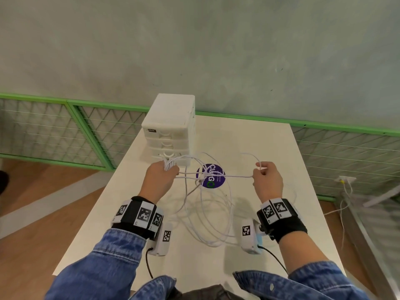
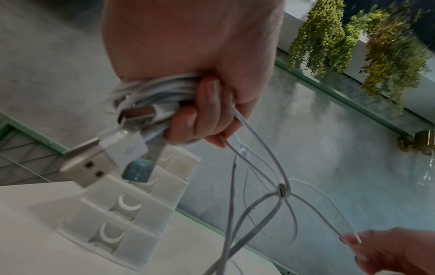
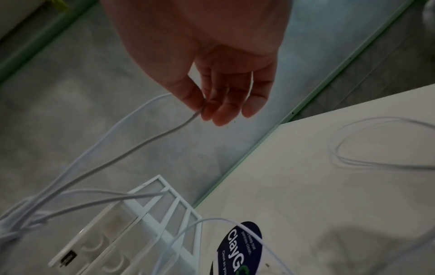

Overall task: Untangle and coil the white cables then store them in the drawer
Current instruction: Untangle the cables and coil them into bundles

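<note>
A pale room with a white bench set against a grey-green wall.

The bench (image 1: 259, 148) stood with its far edge at a mottled plaster wall (image 1: 216, 50). Low green-framed mesh panels (image 1: 65, 131) ran along the foot of that wall on both sides. The floor (image 1: 32, 202) was wood-toned with a pale strip across it. Hanging yellow-green plants (image 2: 353, 37) showed in the left wrist view, and a wall socket (image 1: 345, 179) sat low at right.

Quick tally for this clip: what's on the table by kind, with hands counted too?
Drawer units: 1
Round stickers: 1
Tangles of white cable: 1, strand count not clear
USB plugs showing at the left hand: 3
Hands, with the right hand: 2
Total: 8
</note>
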